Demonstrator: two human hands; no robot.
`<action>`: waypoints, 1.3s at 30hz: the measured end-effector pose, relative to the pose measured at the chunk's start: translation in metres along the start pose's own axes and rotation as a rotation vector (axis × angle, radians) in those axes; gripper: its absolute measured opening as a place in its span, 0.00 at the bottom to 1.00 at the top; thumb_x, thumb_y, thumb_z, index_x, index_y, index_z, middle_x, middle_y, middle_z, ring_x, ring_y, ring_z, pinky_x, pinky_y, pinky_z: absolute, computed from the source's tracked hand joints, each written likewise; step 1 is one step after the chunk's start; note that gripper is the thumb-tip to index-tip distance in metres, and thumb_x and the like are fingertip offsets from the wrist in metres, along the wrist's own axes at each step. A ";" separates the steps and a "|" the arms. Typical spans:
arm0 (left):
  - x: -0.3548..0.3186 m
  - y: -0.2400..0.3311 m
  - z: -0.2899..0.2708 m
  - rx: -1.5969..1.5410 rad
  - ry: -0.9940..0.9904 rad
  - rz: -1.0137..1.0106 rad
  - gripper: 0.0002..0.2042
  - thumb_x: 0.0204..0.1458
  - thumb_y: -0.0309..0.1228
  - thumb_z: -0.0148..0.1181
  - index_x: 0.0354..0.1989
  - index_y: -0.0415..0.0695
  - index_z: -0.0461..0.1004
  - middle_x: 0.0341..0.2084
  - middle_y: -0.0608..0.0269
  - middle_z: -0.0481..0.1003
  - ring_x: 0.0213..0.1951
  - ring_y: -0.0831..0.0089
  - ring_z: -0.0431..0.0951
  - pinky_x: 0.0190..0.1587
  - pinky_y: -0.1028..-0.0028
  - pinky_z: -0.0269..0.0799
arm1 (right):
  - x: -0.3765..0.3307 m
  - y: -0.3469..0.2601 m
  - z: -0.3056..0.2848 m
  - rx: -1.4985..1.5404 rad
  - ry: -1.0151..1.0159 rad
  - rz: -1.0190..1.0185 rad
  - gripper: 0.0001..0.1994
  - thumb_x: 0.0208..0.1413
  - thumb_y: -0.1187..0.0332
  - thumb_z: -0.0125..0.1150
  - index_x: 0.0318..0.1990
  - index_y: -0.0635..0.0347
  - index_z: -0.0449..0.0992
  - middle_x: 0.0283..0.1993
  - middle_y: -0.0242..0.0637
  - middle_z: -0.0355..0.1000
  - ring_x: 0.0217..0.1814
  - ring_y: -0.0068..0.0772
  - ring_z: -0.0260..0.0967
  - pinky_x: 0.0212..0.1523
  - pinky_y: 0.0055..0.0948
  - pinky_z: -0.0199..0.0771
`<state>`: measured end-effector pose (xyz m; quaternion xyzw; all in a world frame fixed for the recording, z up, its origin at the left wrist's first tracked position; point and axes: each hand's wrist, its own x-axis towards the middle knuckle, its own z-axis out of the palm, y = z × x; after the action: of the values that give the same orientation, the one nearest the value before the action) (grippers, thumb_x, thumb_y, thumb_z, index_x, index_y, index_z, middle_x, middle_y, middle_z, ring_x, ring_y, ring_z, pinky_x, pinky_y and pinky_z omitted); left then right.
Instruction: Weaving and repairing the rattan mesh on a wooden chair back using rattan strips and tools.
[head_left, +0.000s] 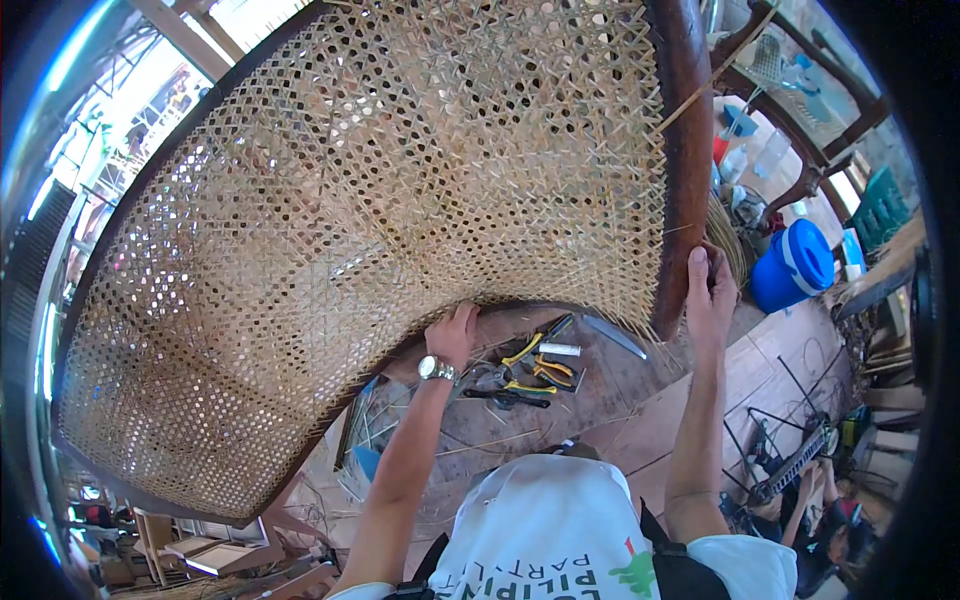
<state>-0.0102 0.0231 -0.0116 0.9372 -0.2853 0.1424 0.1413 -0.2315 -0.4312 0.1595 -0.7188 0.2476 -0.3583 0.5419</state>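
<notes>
A large woven cane panel (400,180) with a dark wooden frame (686,150) fills the upper part of the view. Loose strand ends stick out along its right side and its curved lower edge. My left hand (455,337), a watch on its wrist, is closed on the frame's curved near edge. At the lower right corner, my right hand (711,288) grips the wooden rail, thumb on the near face and fingers partly hidden behind it. Between my hands, yellow-handled pliers (522,350), a white cylinder (558,350) and a blade (615,337) lie on a wooden surface.
A blue lidded bucket (792,265) stands at the right, near a bundle of cane strands (724,235). Dark wooden chair frames (800,180) rise behind it. At the lower right sits another person (815,490) with what looks like a guitar (795,465). Cane scraps (505,440) litter the surface.
</notes>
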 end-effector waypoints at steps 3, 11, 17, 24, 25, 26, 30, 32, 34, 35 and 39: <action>0.006 0.003 -0.005 -0.012 -0.044 0.007 0.12 0.86 0.49 0.68 0.57 0.57 0.89 0.46 0.53 0.96 0.41 0.42 0.97 0.39 0.37 0.89 | -0.001 0.000 -0.006 0.006 -0.003 0.022 0.29 0.91 0.44 0.73 0.73 0.68 0.88 0.57 0.33 0.88 0.59 0.27 0.80 0.66 0.34 0.81; 0.006 0.025 0.010 0.069 -0.030 -0.087 0.11 0.86 0.47 0.66 0.56 0.54 0.85 0.41 0.53 0.93 0.41 0.40 0.96 0.40 0.36 0.88 | 0.013 -0.010 -0.009 0.016 0.000 0.049 0.30 0.90 0.43 0.75 0.70 0.67 0.88 0.53 0.30 0.86 0.55 0.26 0.78 0.62 0.34 0.80; -0.022 0.046 0.007 -0.040 -0.113 -0.285 0.13 0.83 0.47 0.69 0.54 0.51 0.84 0.41 0.51 0.95 0.41 0.37 0.96 0.43 0.36 0.91 | -0.026 -0.015 -0.034 -0.004 0.055 0.012 0.28 0.88 0.46 0.76 0.70 0.68 0.87 0.52 0.31 0.86 0.53 0.27 0.79 0.58 0.35 0.81; -0.139 0.064 0.024 -0.639 -0.308 -0.362 0.18 0.79 0.50 0.78 0.57 0.47 0.91 0.40 0.50 0.96 0.41 0.54 0.99 0.44 0.52 0.93 | -0.186 0.043 -0.006 0.035 -0.332 0.074 0.11 0.86 0.63 0.75 0.61 0.62 0.89 0.40 0.32 0.86 0.45 0.24 0.84 0.45 0.38 0.82; -0.160 0.079 0.029 -0.776 -0.418 -0.485 0.22 0.81 0.55 0.75 0.59 0.46 0.91 0.43 0.53 0.97 0.42 0.56 0.99 0.45 0.53 0.94 | -0.199 0.093 0.003 -0.087 -0.600 0.283 0.11 0.87 0.61 0.74 0.60 0.59 0.89 0.42 0.31 0.87 0.45 0.23 0.84 0.46 0.36 0.83; -0.185 0.085 0.033 -0.900 -0.522 -0.628 0.27 0.83 0.61 0.72 0.62 0.46 0.91 0.45 0.55 0.97 0.43 0.58 0.99 0.46 0.54 0.95 | -0.218 0.118 0.020 -0.095 -0.601 0.289 0.11 0.87 0.61 0.74 0.60 0.59 0.89 0.42 0.31 0.87 0.45 0.23 0.84 0.46 0.36 0.83; -0.231 0.097 0.097 -1.426 -0.890 -1.037 0.34 0.84 0.70 0.67 0.64 0.47 0.92 0.54 0.59 0.95 0.47 0.65 0.96 0.48 0.57 0.95 | -0.289 0.188 0.111 -0.053 -0.840 0.604 0.31 0.95 0.41 0.59 0.65 0.64 0.90 0.58 0.49 0.93 0.60 0.44 0.91 0.63 0.52 0.90; -0.251 0.075 0.088 -1.644 -0.862 -1.235 0.35 0.84 0.72 0.66 0.64 0.48 0.93 0.57 0.59 0.94 0.48 0.68 0.94 0.49 0.58 0.94 | -0.305 0.168 0.159 -0.143 -0.996 0.516 0.34 0.95 0.36 0.57 0.61 0.65 0.89 0.62 0.48 0.91 0.64 0.43 0.90 0.63 0.51 0.89; -0.274 0.053 0.070 -1.335 -0.426 -0.635 0.32 0.84 0.69 0.69 0.61 0.49 0.93 0.43 0.67 0.89 0.38 0.68 0.89 0.45 0.59 0.92 | -0.301 0.080 0.166 -0.270 -0.874 0.028 0.30 0.92 0.42 0.65 0.67 0.69 0.87 0.77 0.57 0.86 0.76 0.52 0.88 0.76 0.53 0.88; -0.273 0.046 0.055 -1.353 -0.431 -0.637 0.32 0.84 0.69 0.69 0.61 0.49 0.93 0.43 0.67 0.89 0.38 0.68 0.89 0.45 0.59 0.92 | -0.276 0.047 0.153 -0.218 -0.758 -0.177 0.27 0.90 0.48 0.71 0.71 0.69 0.85 0.77 0.57 0.86 0.76 0.55 0.88 0.79 0.53 0.87; -0.282 -0.036 0.019 -0.523 -0.458 -0.916 0.23 0.76 0.50 0.80 0.55 0.38 0.90 0.41 0.43 0.93 0.40 0.44 0.95 0.49 0.42 0.90 | -0.137 -0.044 0.072 -0.236 0.084 -0.652 0.31 0.79 0.70 0.81 0.84 0.68 0.79 0.77 0.60 0.81 0.79 0.67 0.79 0.81 0.62 0.79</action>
<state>-0.2110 0.1847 -0.1333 0.9060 0.1005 -0.2150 0.3504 -0.2613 -0.2729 0.1569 -0.8025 0.0667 -0.5107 0.3012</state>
